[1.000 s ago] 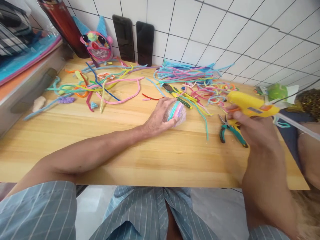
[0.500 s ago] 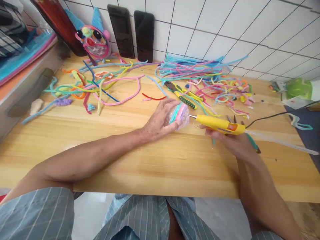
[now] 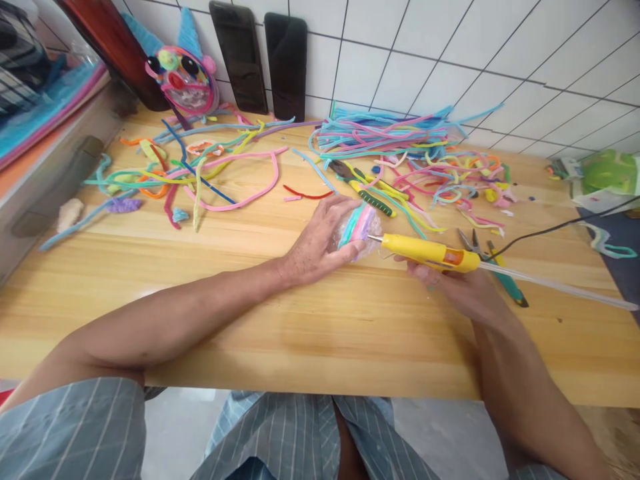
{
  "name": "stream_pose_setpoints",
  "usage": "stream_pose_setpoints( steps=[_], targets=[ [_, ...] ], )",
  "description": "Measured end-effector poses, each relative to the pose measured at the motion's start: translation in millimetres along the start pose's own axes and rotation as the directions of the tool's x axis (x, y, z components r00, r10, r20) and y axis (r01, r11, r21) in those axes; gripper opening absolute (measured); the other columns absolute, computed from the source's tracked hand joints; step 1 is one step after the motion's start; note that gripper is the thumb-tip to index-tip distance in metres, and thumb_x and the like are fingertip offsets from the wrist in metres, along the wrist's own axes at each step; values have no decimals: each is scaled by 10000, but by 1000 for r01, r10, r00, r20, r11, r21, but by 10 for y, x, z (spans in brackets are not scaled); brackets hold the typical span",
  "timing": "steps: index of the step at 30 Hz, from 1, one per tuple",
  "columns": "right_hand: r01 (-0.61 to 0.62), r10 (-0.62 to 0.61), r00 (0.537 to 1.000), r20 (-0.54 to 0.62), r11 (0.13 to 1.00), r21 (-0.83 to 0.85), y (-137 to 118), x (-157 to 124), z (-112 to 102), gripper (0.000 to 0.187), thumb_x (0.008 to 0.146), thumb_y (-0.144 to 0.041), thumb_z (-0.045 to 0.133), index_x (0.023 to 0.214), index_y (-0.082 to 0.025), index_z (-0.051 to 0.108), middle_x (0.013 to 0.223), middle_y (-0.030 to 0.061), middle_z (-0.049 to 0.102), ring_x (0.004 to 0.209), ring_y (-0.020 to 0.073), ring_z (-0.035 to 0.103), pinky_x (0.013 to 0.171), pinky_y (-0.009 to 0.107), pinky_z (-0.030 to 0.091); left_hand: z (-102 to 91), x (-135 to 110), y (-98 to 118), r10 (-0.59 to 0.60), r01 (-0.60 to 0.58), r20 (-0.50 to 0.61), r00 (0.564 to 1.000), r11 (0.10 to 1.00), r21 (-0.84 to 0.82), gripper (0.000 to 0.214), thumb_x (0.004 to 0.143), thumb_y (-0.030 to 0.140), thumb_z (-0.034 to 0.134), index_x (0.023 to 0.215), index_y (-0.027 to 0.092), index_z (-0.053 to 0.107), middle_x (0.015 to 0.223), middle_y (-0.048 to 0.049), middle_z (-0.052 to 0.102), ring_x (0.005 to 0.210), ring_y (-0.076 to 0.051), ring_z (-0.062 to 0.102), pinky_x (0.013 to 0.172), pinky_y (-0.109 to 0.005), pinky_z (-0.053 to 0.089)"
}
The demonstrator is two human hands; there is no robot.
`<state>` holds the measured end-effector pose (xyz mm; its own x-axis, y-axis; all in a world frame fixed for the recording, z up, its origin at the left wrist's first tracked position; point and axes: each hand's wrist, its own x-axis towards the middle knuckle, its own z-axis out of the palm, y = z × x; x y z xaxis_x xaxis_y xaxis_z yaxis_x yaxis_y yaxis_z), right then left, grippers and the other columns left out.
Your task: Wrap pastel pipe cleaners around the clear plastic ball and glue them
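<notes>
Ball (image 3: 359, 225) sits on the table (image 3: 300, 333), light and squashy I judge, best pinched at its sides, where my left hand (image 3: 320, 241) clasps it while my right hand (image 3: 453, 285) grips the glue gun (image 3: 430, 250), nozzle touching it.

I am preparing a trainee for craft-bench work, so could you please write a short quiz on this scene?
1. True or false: the right hand holds the yellow glue gun.
2. Relative to the pastel pipe-cleaner bundle gripped by the left hand, the gun's nozzle: A) touches its side B) points away from it C) is hidden beneath it.
3. How many dark phones lean against the tiled wall?
Key: 1 true; 2 A; 3 two.
</notes>
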<state>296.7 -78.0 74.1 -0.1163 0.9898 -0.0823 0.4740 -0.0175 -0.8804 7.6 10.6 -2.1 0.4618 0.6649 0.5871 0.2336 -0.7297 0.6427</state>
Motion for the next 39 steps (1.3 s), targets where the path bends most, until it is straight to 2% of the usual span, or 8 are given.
stream_pose_setpoints(
  steps=[5, 11, 14, 22, 28, 33, 39],
  targets=[
    [13, -13, 1000, -13, 1000, 5, 7, 12, 6, 411, 869, -709, 856, 931, -302, 856, 1010, 76, 864, 927, 310, 810, 788, 448, 721, -7, 5, -3, 6, -6, 6, 1000, 1000, -8, 641, 1094, 564, 594, 1650, 285, 439, 1599, -167, 564, 1557, -363, 502, 1330, -632, 438],
    [-7, 11, 996, -92, 999, 42, 67, 9, -3, 392, 865, -698, 866, 970, -321, 866, 1002, 64, 853, 946, 312, 800, 794, 450, 708, -12, 16, 1, 37, -37, 4, 999, 999, -17, 622, 1103, 539, 614, 1647, 294, 439, 1589, -156, 581, 1534, -348, 522, 1318, -606, 454],
    [-25, 29, 996, -80, 999, 46, 67, 18, 5, 391, 856, -695, 874, 964, -319, 871, 968, 64, 846, 1015, 332, 813, 831, 459, 712, -10, 11, -1, 13, -13, 3, 1000, 1000, -13, 644, 1090, 554, 627, 1648, 288, 445, 1593, -160, 573, 1541, -359, 515, 1321, -613, 447],
    [-36, 38, 997, -71, 999, 21, 38, 11, 55, 462, 833, -737, 868, 957, -292, 882, 999, 83, 870, 1001, 339, 825, 871, 501, 716, -7, 6, -12, 7, -7, 14, 1000, 1000, -9, 648, 1091, 575, 614, 1644, 289, 436, 1594, -166, 567, 1553, -369, 502, 1331, -630, 433],
    [-13, 15, 996, -82, 1000, 18, 49, 18, 48, 447, 864, -734, 848, 984, -306, 886, 993, 65, 866, 969, 320, 821, 812, 457, 705, 18, 8, -34, 57, -57, -17, 998, 998, 1, 636, 1107, 577, 596, 1641, 267, 444, 1571, -172, 577, 1529, -353, 524, 1312, -607, 454],
    [-36, 37, 998, -46, 999, 6, 45, 8, 32, 446, 866, -727, 851, 979, -296, 880, 1003, 72, 866, 979, 322, 821, 819, 450, 703, 44, 3, -58, 80, -80, -43, 996, 997, 2, 638, 1108, 577, 597, 1634, 246, 455, 1553, -182, 580, 1516, -350, 534, 1302, -597, 464],
    [-3, 4, 997, -79, 1000, 13, 77, 10, 47, 444, 871, -714, 856, 982, -285, 879, 950, 66, 853, 921, 297, 810, 783, 436, 696, 35, 8, -60, 84, -84, -45, 995, 996, 1, 632, 1110, 571, 606, 1628, 240, 459, 1548, -183, 584, 1510, -344, 541, 1299, -580, 468]
  ],
)
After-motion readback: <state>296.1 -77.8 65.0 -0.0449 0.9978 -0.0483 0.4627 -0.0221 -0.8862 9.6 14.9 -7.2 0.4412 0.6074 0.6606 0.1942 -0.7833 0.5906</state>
